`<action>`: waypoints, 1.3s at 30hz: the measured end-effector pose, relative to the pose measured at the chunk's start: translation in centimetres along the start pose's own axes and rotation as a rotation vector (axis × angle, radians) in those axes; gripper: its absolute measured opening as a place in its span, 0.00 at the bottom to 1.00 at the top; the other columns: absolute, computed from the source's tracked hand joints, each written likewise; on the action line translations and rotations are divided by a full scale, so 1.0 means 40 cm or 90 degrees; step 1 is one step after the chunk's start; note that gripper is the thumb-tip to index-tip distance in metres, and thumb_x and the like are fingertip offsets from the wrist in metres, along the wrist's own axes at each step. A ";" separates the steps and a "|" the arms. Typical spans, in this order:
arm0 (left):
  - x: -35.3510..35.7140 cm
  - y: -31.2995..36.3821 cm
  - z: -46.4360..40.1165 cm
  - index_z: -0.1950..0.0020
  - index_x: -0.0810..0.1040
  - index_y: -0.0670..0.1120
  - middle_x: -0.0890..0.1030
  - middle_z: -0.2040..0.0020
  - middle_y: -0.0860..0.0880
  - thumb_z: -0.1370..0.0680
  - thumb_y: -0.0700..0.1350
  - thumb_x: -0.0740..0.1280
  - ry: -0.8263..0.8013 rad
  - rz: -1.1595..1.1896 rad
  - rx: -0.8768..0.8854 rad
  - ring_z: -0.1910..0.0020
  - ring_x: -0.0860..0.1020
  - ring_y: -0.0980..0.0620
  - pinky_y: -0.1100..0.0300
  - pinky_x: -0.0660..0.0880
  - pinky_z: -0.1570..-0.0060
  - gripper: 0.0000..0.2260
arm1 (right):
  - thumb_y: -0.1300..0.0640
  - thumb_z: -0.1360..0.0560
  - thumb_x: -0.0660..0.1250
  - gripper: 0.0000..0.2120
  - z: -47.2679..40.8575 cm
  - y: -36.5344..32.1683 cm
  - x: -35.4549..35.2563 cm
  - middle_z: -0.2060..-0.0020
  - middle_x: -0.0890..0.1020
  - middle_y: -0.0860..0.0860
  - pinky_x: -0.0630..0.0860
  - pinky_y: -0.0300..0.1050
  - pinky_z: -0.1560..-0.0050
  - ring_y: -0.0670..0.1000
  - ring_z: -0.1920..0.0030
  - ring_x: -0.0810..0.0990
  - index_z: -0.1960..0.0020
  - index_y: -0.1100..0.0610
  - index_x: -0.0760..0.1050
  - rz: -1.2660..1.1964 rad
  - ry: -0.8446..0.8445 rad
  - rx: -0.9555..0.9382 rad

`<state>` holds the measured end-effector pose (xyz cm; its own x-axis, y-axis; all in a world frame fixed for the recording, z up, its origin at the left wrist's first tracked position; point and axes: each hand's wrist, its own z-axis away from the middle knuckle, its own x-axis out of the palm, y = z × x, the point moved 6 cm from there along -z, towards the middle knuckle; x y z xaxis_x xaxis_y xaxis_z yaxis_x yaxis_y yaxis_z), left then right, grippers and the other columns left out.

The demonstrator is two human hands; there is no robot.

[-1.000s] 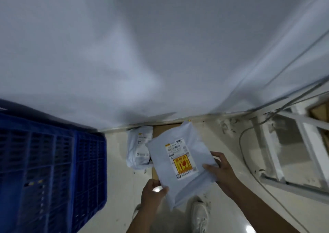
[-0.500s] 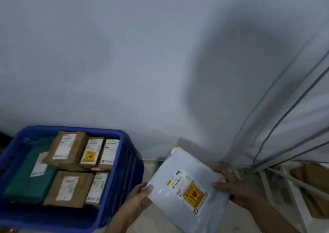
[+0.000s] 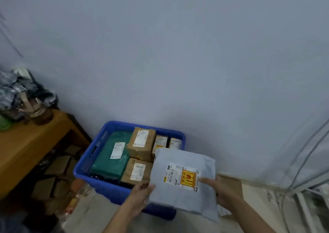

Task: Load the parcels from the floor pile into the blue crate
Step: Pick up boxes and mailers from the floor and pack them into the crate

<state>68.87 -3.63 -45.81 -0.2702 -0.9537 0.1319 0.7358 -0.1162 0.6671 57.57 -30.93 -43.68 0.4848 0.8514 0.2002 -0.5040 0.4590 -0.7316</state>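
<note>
Both hands grip one grey poly parcel [image 3: 183, 184], held above the near right corner of the blue crate [image 3: 99, 143]. Left hand [image 3: 140, 195] pinches its left edge; right hand [image 3: 220, 190] clasps the right edge, fingers mostly hidden underneath. Parcel covers the crate's right side. Visible inside: green mailer [image 3: 112, 154], brown boxes [image 3: 141, 142]. Label print illegible.

One blue crate [image 3: 83, 168]; one green parcel [image 3: 110, 159]; four brown boxes [image 3: 141, 142] inside; one grey mailer [image 3: 183, 183] at 5 o'clock; two hands [image 3: 140, 197].
</note>
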 end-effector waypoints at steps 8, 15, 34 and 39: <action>-0.255 0.087 0.006 0.54 0.73 0.39 0.81 0.49 0.37 0.25 0.37 0.69 0.062 -0.106 0.018 0.56 0.80 0.44 0.54 0.77 0.60 0.06 | 0.62 0.37 0.80 0.26 -0.061 0.034 0.295 0.51 0.84 0.54 0.81 0.44 0.63 0.54 0.53 0.83 0.42 0.56 0.74 0.113 0.051 -0.009; -0.296 0.138 -0.151 0.58 0.72 0.44 0.77 0.60 0.49 0.23 0.39 0.68 0.105 -0.253 0.025 0.62 0.74 0.56 0.66 0.68 0.68 0.06 | 0.68 0.35 0.77 0.21 -0.259 0.061 0.340 0.51 0.85 0.56 0.82 0.50 0.55 0.55 0.53 0.84 0.43 0.60 0.76 0.131 0.087 0.020; -0.317 -0.013 -0.612 0.60 0.74 0.46 0.79 0.55 0.44 0.25 0.38 0.67 0.098 -0.507 -0.080 0.56 0.76 0.49 0.63 0.68 0.64 0.06 | 0.64 0.24 0.62 0.15 -0.586 0.287 0.342 0.51 0.80 0.49 0.75 0.36 0.57 0.47 0.53 0.78 0.40 0.52 0.71 0.211 0.238 0.096; -0.325 -0.096 -0.707 0.60 0.75 0.45 0.80 0.57 0.46 0.24 0.39 0.67 0.045 -0.536 -0.063 0.58 0.76 0.50 0.63 0.68 0.65 0.05 | 0.67 0.24 0.57 0.19 -0.640 0.375 0.311 0.45 0.81 0.52 0.74 0.43 0.47 0.53 0.46 0.79 0.36 0.52 0.70 0.280 0.286 0.095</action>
<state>87.11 1.38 -70.81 -0.7146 -0.5536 -0.4276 0.3587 -0.8148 0.4554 74.35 -19.96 -68.83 0.4456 0.7939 -0.4137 -0.8021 0.1488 -0.5784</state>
